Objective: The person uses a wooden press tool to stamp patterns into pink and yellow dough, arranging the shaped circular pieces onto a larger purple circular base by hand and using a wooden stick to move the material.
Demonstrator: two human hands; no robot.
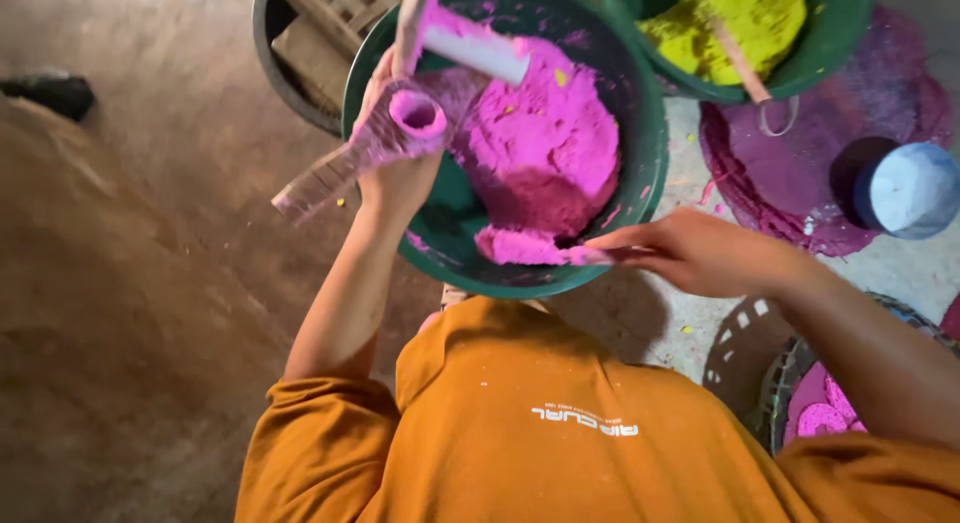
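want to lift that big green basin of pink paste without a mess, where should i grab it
Probably by the rim of the green basin, one hand on each side, coming from outside. The walls are clean there, while the pink paste is heaped in the middle and the near edge is taken up by the right hand scooping.

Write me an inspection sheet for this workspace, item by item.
Surface: bare concrete floor, purple powder stain at right.
Job's things: green round basin of pink paste; pink-coated cylindrical mould on a wooden handle; flat scraper loaded with pink paste.
Clutter: green basin of yellow paste; blue-white bowl; basket of pink discs.
Grippers: left hand holds the mould; right hand holds the scraper.
Cables: nothing seen.
Surroundings: dark tub with wooden lattice.
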